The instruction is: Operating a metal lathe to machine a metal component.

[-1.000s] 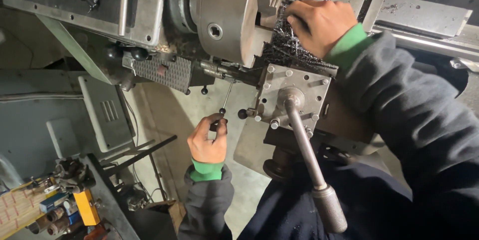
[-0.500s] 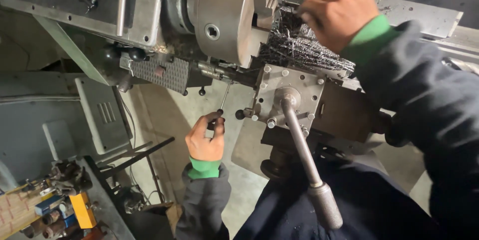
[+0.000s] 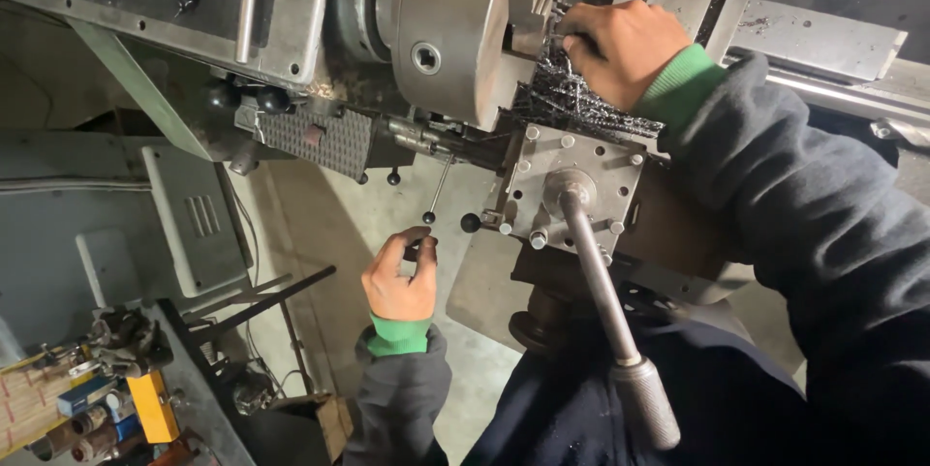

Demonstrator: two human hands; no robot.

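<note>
Lathe (image 3: 446, 30); left hand (image 3: 399, 277) curled, fingers pinched

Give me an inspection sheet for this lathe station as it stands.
Surface: grey lathe carriage, bolted plate, long handle sticking out.
Job's things: chuck; tangled dark metal swarf beside it.
Clutter: small parts on a bench, lower left.
Hands: left hand grips a small knob under a ball-ended lever; right hand is in the swarf.
Cables: thin wires by the grey cabinet.
Surroundings: concrete floor.
</note>
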